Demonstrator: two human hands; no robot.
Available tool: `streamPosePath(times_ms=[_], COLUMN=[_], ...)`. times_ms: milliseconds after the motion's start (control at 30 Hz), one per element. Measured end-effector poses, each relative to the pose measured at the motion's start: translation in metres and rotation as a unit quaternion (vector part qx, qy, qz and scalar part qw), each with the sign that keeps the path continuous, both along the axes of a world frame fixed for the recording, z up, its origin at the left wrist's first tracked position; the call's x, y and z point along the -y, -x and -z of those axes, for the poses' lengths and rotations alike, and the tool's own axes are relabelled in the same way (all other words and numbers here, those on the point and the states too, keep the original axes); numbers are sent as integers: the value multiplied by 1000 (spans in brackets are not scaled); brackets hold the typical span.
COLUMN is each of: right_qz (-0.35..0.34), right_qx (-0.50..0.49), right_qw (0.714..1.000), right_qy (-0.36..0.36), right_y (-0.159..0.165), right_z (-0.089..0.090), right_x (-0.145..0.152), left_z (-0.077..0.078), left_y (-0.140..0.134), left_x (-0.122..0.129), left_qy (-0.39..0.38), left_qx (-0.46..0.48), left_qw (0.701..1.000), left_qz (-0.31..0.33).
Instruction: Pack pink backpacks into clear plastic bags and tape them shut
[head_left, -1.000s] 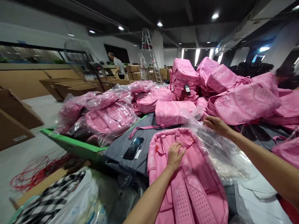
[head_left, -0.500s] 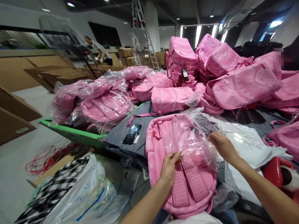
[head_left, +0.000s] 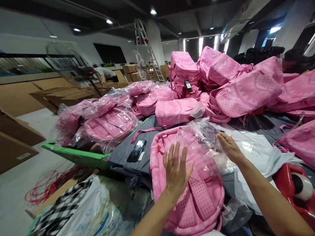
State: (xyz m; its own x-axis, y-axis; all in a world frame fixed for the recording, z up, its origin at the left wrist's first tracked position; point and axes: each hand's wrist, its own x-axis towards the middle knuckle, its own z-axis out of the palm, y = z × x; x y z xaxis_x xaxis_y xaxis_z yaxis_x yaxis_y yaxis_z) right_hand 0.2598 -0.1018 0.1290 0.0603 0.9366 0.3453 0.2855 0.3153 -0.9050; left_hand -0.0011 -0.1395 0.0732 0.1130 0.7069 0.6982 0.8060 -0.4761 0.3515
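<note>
A pink backpack lies in front of me with its perforated shoulder straps facing up. Clear plastic bag film covers part of its upper right side. My left hand is over the backpack with fingers spread; whether it touches the surface I cannot tell. At the backpack's upper right, my right hand pinches the edge of the clear plastic bag. Dark print shows on the film beside those fingers.
Pink backpacks are piled behind and to the right. Plastic-wrapped backpacks fill a green-edged bin at left. A phone lies on the grey cover. White sheets and a red tape dispenser are at right.
My left hand has let go of the plastic film and opened, fingers spread over the backpack. My right hand still pinches the bag's edge. The view has tilted slightly upward.
</note>
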Motion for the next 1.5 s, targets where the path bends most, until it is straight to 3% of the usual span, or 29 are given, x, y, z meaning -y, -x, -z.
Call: streamPosePath(times_ms=[100, 167, 233, 267, 333, 400, 467, 567, 633, 733, 800, 867, 900, 967, 1033, 1100, 1167, 1233, 1300, 1367, 1433, 1500], right_qz=[-58, 9, 139, 194, 240, 233, 290, 430, 466, 458, 439, 410, 389, 344, 322, 347, 397, 453, 473, 446, 425, 460], right_qx=[65, 92, 116, 141, 222, 315, 363, 319, 253, 103, -40, -106, -81, 65, 231, 327, 332, 262, 125, -36, -151, -179], right_qw=[995, 995, 983, 968, 935, 905, 868, 832, 845, 882, 894, 902, 915, 935, 917, 879, 855, 848, 856, 867, 869, 857], right_qy=[50, 41, -26, -70, -139, -163, -175, -142, -68, 45, 81, 79, 73, 60, 43, 23, 21, 80, 170, 220, 202, 146], right_y=[-24, -45, -51, -44, -14, 22, 38, 10, -26, -63, -70, -67, -65, -62, -64, -69, -76, -82, -85, -85, -88, -97], right_z=[2, 4, 7, 9, 17, 29, 47, 76, 91, 101, 99, 94, 92, 90, 92, 100, 108, 113, 111, 104, 97, 98], right_x=[11, 29, 60, 78, 109, 127, 131, 128, 130, 144, 155, 166, 171, 183, 197, 212, 224, 232, 236, 239, 244, 253], left_z=[-8, -4, 0, 0, -5, -16, -31, -49, -54, -42, -21, 2, 13, 29, 36, 34, 30, 26, 24, 22, 20, 19], left_y=[3, 8, 7, 4, -9, -23, -31, -24, -12, 2, 6, 11, 15, 29, 49, 67, 78, 76, 65, 50, 38, 32], left_x=[-38, -55, -59, -56, -42, -24, -8, 2, 3, 2, 1, -1, -2, -7, -12, -14, -13, -12, -10, -8, -1, 10], left_qy=[63, 75, 43, 23, -4, -23, -63, -130, -135, -97, -59, -18, -1, 14, -3, -54, -101, -106, -53, 71, 231, 346], left_qx=[-33, 14, 89, 128, 186, 202, 193, 169, 138, 56, -17, -82, -104, -129, -127, -102, -54, 13, 94, 194, 309, 422], left_qw=[997, 997, 995, 991, 981, 975, 970, 966, 971, 983, 985, 981, 978, 976, 980, 988, 992, 994, 994, 978, 922, 836], left_qz=[0, 2, 15, 23, 47, 85, 131, 149, 139, 146, 162, 177, 181, 176, 150, 105, 48, -10, -35, -10, 36, 58])
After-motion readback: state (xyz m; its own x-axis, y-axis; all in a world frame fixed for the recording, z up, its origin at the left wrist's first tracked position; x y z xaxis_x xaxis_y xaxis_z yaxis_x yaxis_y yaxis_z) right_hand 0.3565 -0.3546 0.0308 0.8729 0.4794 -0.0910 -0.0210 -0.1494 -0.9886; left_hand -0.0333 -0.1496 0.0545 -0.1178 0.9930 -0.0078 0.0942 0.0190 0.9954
